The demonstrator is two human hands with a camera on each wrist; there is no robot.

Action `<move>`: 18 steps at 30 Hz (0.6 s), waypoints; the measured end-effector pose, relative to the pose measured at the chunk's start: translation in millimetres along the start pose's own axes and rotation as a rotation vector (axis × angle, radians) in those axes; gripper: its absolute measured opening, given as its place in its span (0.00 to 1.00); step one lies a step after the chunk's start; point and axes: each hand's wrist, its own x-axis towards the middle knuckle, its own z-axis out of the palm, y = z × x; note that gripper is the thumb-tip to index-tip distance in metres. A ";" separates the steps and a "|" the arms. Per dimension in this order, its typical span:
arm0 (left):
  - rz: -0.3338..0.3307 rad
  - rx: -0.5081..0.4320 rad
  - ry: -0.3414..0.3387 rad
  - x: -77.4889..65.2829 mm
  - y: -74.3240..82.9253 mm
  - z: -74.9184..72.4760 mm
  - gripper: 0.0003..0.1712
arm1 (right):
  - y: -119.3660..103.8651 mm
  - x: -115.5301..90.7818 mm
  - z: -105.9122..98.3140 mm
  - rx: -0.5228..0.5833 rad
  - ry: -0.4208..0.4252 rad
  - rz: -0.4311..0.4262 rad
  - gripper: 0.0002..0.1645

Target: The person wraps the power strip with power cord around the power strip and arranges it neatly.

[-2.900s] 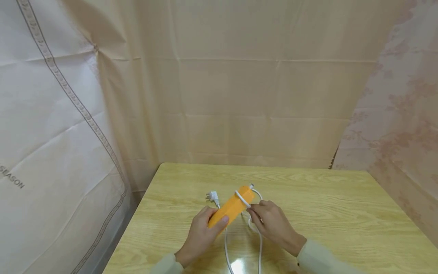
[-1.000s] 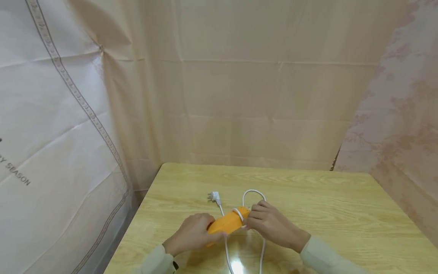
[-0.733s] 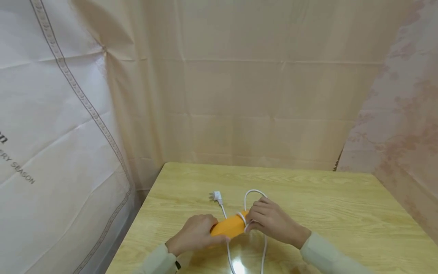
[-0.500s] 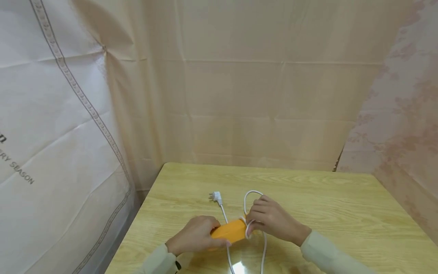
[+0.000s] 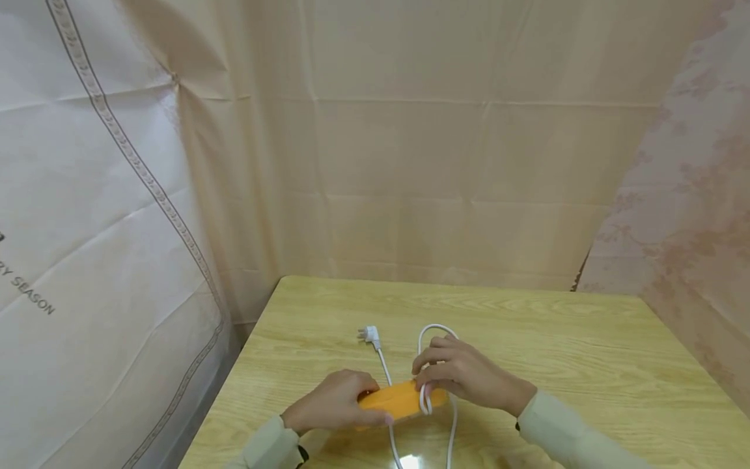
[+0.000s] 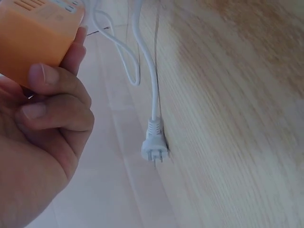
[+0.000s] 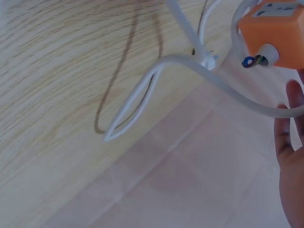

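Note:
An orange power strip (image 5: 398, 400) lies across the middle of the head view, tilted slightly and held above the table. My left hand (image 5: 335, 400) grips its left end, thumb in front and fingers behind. White power cord (image 5: 425, 405) loops round the strip's right part, where my right hand (image 5: 465, 374) pinches it between thumb and fingers. In the right wrist view, a short white sleeve (image 7: 270, 54) with coloured wire ends sticks out of the strip's end face. The cord's white plug (image 5: 370, 335) lies on the table beyond the left hand.
The wood-grain table (image 5: 556, 365) carries everything. Cord slack arcs behind the right hand and runs down toward the near edge. A beige curtain (image 5: 392, 163) hangs behind, with a printed white sheet (image 5: 88, 228) at left and a floral one (image 5: 697, 195) at right.
The strip has come lower and turned from steeply slanted to nearly level. My right hand has shifted over its right end with the cord, whose loop now hangs at the strip's front.

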 end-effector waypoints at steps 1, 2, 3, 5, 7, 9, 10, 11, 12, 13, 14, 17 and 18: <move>0.005 -0.004 -0.001 -0.2 0.0 -0.4 0.25 | 0.3 0.8 -0.4 0.035 -0.005 0.003 0.08; 0.012 -0.005 0.000 -0.5 -0.2 -1.0 0.25 | 0.5 1.5 -1.0 0.064 -0.015 0.014 0.08; 0.019 -0.008 0.002 -0.5 -0.6 -1.7 0.25 | 0.6 2.2 -1.9 0.096 -0.021 0.029 0.07; 0.038 -0.013 0.005 -0.1 -1.1 -3.5 0.24 | 1.6 4.3 -4.5 0.154 -0.030 0.058 0.08; 0.053 -0.029 -0.001 0.7 -1.8 -4.9 0.24 | 2.6 6.7 -7.5 0.210 -0.032 0.083 0.09; 0.065 -0.057 -0.007 1.3 -1.9 -5.9 0.23 | 3.4 9.0 -10.2 0.260 -0.033 0.118 0.10; 0.070 -0.077 -0.009 1.4 -2.0 -6.1 0.22 | 3.9 9.9 -11.1 0.283 -0.033 0.127 0.11; 0.076 -0.099 -0.010 1.3 -2.3 -6.2 0.22 | 4.1 10.8 -12.1 0.304 -0.029 0.132 0.11; 0.077 -0.126 -0.012 1.0 -2.5 -6.4 0.21 | 4.2 11.7 -12.7 0.320 -0.028 0.141 0.12; 0.083 -0.154 -0.012 0.7 -2.9 -6.5 0.20 | 4.3 12.2 -12.9 0.326 -0.023 0.144 0.13; 0.093 -0.182 -0.013 0.3 -3.6 -6.6 0.18 | 4.2 12.8 -13.1 0.341 -0.021 0.158 0.13; 0.120 -0.272 -0.021 -0.8 -5.5 -7.0 0.15 | 4.2 13.5 -12.6 0.385 -0.010 0.204 0.16; 0.126 -0.304 -0.027 -1.0 -6.0 -7.1 0.13 | 4.2 13.5 -12.4 0.401 -0.010 0.228 0.16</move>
